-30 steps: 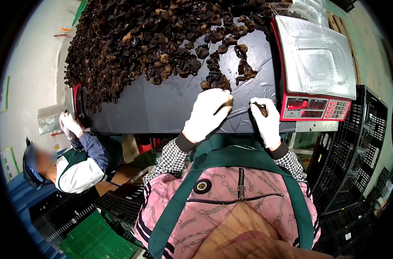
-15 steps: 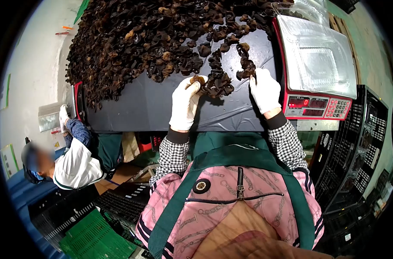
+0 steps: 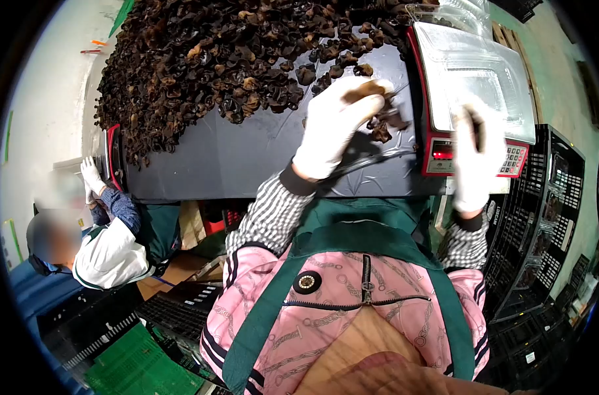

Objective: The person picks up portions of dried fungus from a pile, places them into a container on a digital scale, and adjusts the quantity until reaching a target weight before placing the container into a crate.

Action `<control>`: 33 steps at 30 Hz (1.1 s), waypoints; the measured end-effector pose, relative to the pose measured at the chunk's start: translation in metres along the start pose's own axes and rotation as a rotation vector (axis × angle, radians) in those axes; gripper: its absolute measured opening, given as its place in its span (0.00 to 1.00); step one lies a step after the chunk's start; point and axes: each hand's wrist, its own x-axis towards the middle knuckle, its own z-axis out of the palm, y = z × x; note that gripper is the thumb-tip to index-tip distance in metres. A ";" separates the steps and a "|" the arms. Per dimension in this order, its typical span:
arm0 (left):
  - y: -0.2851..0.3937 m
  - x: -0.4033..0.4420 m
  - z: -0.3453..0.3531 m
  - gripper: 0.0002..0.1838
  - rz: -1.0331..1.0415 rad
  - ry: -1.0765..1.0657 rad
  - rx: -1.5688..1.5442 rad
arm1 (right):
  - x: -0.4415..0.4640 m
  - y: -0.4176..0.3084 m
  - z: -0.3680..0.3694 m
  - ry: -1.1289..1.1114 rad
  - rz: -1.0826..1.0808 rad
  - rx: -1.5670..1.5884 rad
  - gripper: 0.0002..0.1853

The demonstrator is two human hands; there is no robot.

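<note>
My left hand (image 3: 332, 128), in a white glove, is closed on a brown wood ear mushroom (image 3: 365, 91) above the dark table. More dark wood ear pieces (image 3: 380, 130) show just beyond its fingertips; whether they hang from the hand or lie on the table I cannot tell. To the right, my gloved right hand (image 3: 474, 155) is over the front of the red scale (image 3: 437, 168), near the clear plastic clamshell boxes (image 3: 510, 72) on it. Motion smears its fingers, and a dark patch shows between them.
A large heap of wood ear mushrooms (image 3: 200, 59) covers the far and left parts of the table (image 3: 207, 168). Black crates (image 3: 556, 191) stand at the right. Another person (image 3: 115, 253) is at the left, near a green crate (image 3: 141, 362).
My left hand has moved right and up with the mushroom. My right hand has left the mushroom pieces and swung right to the scale. The other person's hands have shifted slightly.
</note>
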 end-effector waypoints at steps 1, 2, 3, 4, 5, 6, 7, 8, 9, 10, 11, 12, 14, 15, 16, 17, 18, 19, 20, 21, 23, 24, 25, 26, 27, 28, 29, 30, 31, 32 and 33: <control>0.012 0.008 0.020 0.15 0.081 -0.057 0.075 | 0.020 0.008 -0.007 0.063 -0.015 -0.008 0.09; 0.007 0.020 0.039 0.16 0.184 -0.085 0.022 | 0.036 0.020 -0.013 0.091 0.011 -0.012 0.09; 0.000 0.034 0.059 0.17 0.287 -0.111 -0.030 | 0.048 0.026 -0.014 0.122 0.054 0.019 0.10; -0.003 0.048 0.074 0.17 0.481 -0.082 0.197 | 0.057 0.044 -0.014 0.106 0.073 0.022 0.11; -0.007 0.059 0.088 0.18 0.670 -0.047 0.428 | 0.064 0.062 -0.013 0.089 0.093 0.028 0.12; -0.015 0.065 0.101 0.18 0.630 -0.056 0.391 | 0.069 0.073 -0.010 0.070 0.096 -0.026 0.13; -0.025 0.070 0.111 0.18 0.587 -0.065 0.353 | 0.071 0.083 -0.009 0.050 0.100 -0.080 0.13; -0.038 0.076 0.117 0.19 0.649 -0.094 0.321 | 0.071 0.094 -0.008 -0.011 0.080 -0.082 0.14; -0.037 0.076 0.115 0.21 0.668 -0.178 0.484 | 0.069 0.095 -0.009 -0.069 0.132 -0.130 0.16; -0.037 0.072 0.116 0.23 0.707 -0.170 0.587 | 0.068 0.094 -0.009 -0.098 0.156 -0.080 0.17; -0.037 0.065 0.118 0.24 0.742 -0.164 0.692 | 0.065 0.093 -0.010 -0.128 0.184 -0.030 0.18; -0.034 0.054 0.115 0.26 0.836 -0.099 0.827 | 0.063 0.093 -0.011 -0.156 0.215 -0.012 0.19; -0.045 0.037 0.102 0.26 0.913 -0.025 0.823 | 0.056 0.097 -0.009 -0.087 0.112 -0.082 0.18; -0.053 0.032 0.091 0.25 0.968 0.005 0.845 | 0.056 0.095 -0.011 -0.027 -0.018 -0.238 0.18; -0.040 0.023 0.069 0.22 0.868 -0.101 0.839 | 0.053 0.083 -0.013 0.052 -0.059 -0.221 0.19; -0.028 0.013 0.056 0.20 0.773 -0.013 0.954 | 0.049 0.061 -0.016 0.129 -0.106 -0.292 0.19; -0.053 0.013 0.032 0.20 0.745 0.062 1.047 | 0.038 0.044 -0.015 0.188 -0.089 -0.219 0.18; -0.063 0.008 0.008 0.22 0.660 0.131 1.102 | 0.027 0.030 -0.015 0.246 -0.071 -0.144 0.17; -0.069 -0.001 -0.015 0.23 0.597 0.191 1.217 | 0.014 0.025 -0.010 0.210 -0.095 0.034 0.17; -0.081 -0.010 -0.041 0.22 0.533 0.208 1.271 | -0.001 0.012 -0.004 0.114 -0.073 0.193 0.16; -0.095 -0.031 -0.084 0.20 0.486 0.270 1.287 | -0.026 -0.007 0.010 -0.164 -0.171 0.094 0.15; -0.098 -0.042 -0.100 0.19 0.462 0.326 1.298 | -0.043 -0.006 0.028 -0.264 -0.127 0.191 0.15; -0.091 -0.049 -0.114 0.18 0.340 0.288 1.237 | -0.054 -0.008 0.044 -0.321 -0.173 0.247 0.15; -0.092 -0.060 -0.122 0.17 0.326 0.366 1.275 | -0.070 -0.002 0.061 -0.392 -0.152 0.272 0.14; -0.095 -0.071 -0.131 0.16 0.311 0.447 1.313 | -0.083 0.004 0.076 -0.435 -0.150 0.278 0.15; -0.096 -0.078 -0.138 0.16 0.291 0.471 1.286 | -0.092 0.009 0.088 -0.472 -0.159 0.269 0.16; -0.097 -0.084 -0.144 0.15 0.272 0.495 1.258 | -0.097 0.012 0.098 -0.509 -0.169 0.259 0.17; -0.092 -0.087 -0.143 0.15 0.255 0.530 1.212 | -0.098 0.016 0.104 -0.550 -0.185 0.198 0.18; -0.088 -0.089 -0.140 0.14 0.297 0.576 1.203 | -0.099 0.020 0.110 -0.515 -0.203 0.136 0.18; -0.083 -0.088 -0.136 0.13 0.338 0.584 1.168 | -0.097 0.024 0.113 -0.468 -0.212 0.078 0.19; -0.080 -0.086 -0.130 0.12 0.380 0.593 1.131 | -0.094 0.025 0.113 -0.422 -0.222 0.019 0.19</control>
